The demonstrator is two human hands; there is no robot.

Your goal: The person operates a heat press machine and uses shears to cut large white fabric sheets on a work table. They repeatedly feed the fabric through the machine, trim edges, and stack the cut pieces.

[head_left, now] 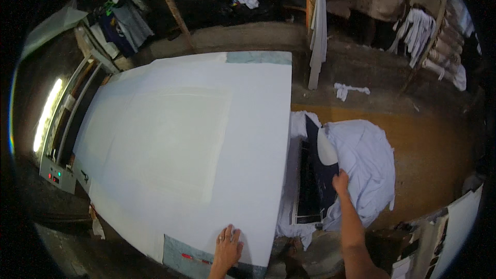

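Note:
My left hand (pixel 228 245) lies with its fingers apart on the near right corner of a large white table (pixel 253 150). A faint pale rectangle shows on its surface. My right hand (pixel 341 182), off the table's right side, is closed on the edge of a dark navy cloth (pixel 324 175) with a white rounded patch (pixel 326 147). Beside that cloth is a black rectangular panel (pixel 308 188) with a thin light frame. To the right of my right hand spreads a heap of pale bluish-white cloth (pixel 364 160).
A machine with a control box (pixel 57 175) and a lit tube lamp (pixel 47 115) stands at the left end. A red tool (pixel 190 256) lies on the table's grey-green corner. Garments (pixel 126 26) hang at the back left. Wooden posts (pixel 175 10) rise behind; a white scrap (pixel 349 91) lies beyond.

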